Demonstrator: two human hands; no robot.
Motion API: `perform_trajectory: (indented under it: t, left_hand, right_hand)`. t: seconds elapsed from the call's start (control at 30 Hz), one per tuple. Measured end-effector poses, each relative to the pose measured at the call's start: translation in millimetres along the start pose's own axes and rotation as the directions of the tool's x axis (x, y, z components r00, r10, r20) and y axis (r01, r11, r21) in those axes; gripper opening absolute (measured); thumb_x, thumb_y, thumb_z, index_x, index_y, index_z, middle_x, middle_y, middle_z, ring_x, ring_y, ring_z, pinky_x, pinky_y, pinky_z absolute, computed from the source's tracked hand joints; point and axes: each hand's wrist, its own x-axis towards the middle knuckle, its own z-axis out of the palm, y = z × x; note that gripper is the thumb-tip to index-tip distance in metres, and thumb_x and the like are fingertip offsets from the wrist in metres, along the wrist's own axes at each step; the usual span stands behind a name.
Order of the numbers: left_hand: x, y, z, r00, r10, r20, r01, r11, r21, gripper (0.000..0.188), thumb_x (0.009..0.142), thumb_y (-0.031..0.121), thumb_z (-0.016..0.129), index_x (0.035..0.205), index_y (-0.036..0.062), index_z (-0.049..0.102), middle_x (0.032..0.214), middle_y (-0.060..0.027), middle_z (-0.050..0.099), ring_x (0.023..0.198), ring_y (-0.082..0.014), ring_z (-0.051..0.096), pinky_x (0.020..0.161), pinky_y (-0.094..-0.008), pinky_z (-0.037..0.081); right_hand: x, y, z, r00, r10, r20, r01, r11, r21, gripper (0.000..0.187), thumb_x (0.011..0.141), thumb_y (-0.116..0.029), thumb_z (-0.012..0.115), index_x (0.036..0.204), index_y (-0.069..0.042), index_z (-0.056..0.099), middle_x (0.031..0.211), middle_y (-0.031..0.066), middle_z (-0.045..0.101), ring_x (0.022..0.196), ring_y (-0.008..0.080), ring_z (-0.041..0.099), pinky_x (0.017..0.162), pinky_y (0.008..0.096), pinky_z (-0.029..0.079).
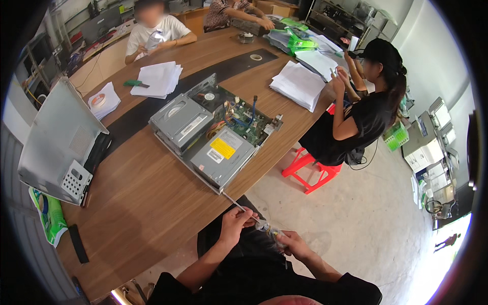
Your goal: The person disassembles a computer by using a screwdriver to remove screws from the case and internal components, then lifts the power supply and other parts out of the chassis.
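Both my hands are on a long screwdriver with a thin metal shaft and a see-through handle. The fingers of my left hand pinch the shaft close to the handle. My right hand is wrapped round the handle's end. The shaft's far end reaches the near corner of an opened desktop computer case; whether it sits in a screw I cannot tell. Inside the case lie a grey power supply with a yellow label, a grey disc drive and a green circuit board with coloured wires.
A grey metal cover stands at the left, beside a green-white packet and a black strip. Paper stacks, a green-handled cutter and tape rolls lie farther off. Co-workers sit round the table, one on a red stool.
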Motion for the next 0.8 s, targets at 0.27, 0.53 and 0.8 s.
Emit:
perform_trajectory:
  t: [0.27,0.53,0.8]
  left_hand:
    - [2.0,-4.5,-10.6,0.974,0.103,0.203,-0.042,0.958,-0.285,0.024,0.102,0.015,0.049,0.122,0.0002,0.05,0.12,-0.0184,0.062,0.111,-0.0279,0.063,0.096,-0.0397,0.051]
    - [-5.1,-2.8,3.8,0.997,0.076,0.03,-0.072,0.991,-0.11,0.016,0.102,0.008,0.043,0.114,-0.0006,0.052,0.11,-0.0156,0.065,0.105,-0.0243,0.066,0.094,-0.0371,0.054]
    - [-4.5,-1.8,5.0,0.997,0.058,-0.042,-0.059,0.998,-0.033,0.015,0.097,0.013,0.058,0.105,0.0002,0.06,0.099,-0.0131,0.068,0.094,-0.0238,0.07,0.082,-0.0343,0.056]
  right_hand:
    - [-13.2,-38.3,37.3,0.984,-0.034,-0.174,0.025,0.998,-0.053,0.041,0.09,-0.041,0.068,0.102,-0.002,0.061,0.079,0.0089,0.067,0.06,0.0178,0.063,0.051,0.0308,0.047]
    - [0.2,-25.3,40.7,0.818,-0.514,-0.257,0.151,0.623,-0.768,0.044,0.077,-0.039,0.08,0.102,-0.007,0.063,0.072,0.0152,0.067,0.062,0.0332,0.067,0.057,0.0407,0.053]
    - [14.2,8.5,3.3,0.848,0.134,0.512,-0.451,0.69,0.567,0.038,0.091,-0.04,0.066,0.104,-0.006,0.06,0.06,0.0003,0.051,0.042,0.0089,0.039,0.039,0.024,0.028]
